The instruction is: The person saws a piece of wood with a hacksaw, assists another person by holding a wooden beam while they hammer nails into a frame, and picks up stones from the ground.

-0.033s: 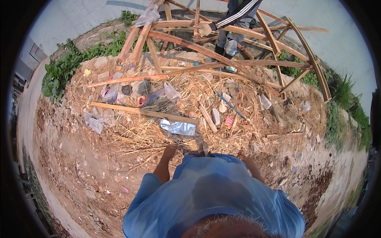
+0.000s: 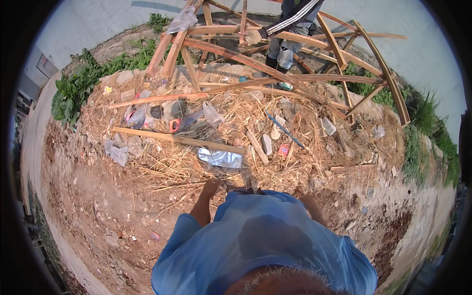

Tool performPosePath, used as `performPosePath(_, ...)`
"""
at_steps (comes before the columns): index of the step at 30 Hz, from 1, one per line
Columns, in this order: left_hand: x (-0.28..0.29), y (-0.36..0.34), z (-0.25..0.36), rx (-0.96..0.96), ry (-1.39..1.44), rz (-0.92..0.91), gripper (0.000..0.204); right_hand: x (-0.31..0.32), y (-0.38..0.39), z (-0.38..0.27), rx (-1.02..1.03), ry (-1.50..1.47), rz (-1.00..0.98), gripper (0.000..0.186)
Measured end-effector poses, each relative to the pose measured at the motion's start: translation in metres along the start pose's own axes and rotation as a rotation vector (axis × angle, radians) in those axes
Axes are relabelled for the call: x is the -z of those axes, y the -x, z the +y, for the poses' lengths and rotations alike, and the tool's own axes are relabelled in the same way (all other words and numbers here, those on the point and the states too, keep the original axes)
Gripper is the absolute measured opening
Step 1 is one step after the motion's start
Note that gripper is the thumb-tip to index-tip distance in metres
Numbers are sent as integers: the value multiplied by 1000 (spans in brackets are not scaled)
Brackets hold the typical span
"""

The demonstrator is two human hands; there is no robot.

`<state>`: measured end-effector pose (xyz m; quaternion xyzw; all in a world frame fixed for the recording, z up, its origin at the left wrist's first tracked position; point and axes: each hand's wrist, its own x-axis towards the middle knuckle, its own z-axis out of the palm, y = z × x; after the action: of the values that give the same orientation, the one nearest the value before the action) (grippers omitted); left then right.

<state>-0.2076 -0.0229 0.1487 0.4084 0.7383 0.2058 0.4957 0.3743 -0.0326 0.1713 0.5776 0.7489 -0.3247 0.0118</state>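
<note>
My left hand hangs low beside my blue shirt, over the edge of the straw; its fingers are too dark and small to make out. On the other side my right forearm comes out past the shirt, and the fingers at its end do not show clearly. Ahead of my left hand lie a silver plastic sheet and a long wooden board. Just beyond that board rests a handsaw with a red handle. Short wood pieces and a thin blue strip lie in the straw farther right.
A frame of crossed timber beams stands across the far side, with a clear plastic bag hanging on it. Behind it a person in dark boots has a gloved hand at a beam. Rubble and leafy plants border the straw.
</note>
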Motion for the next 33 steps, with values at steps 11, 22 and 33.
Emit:
performPosePath(11,-52,-30,42,-103,-64,-181,50,-51,33,16,-40,-114,135,15)
performPosePath(22,-21,-13,30,-80,-106,-168,54,-48,21,1,-108,-174,112,16)
performPosePath(33,-28,-37,-13,-312,-160,16,53,-25,-21,-14,-47,-191,62,18)
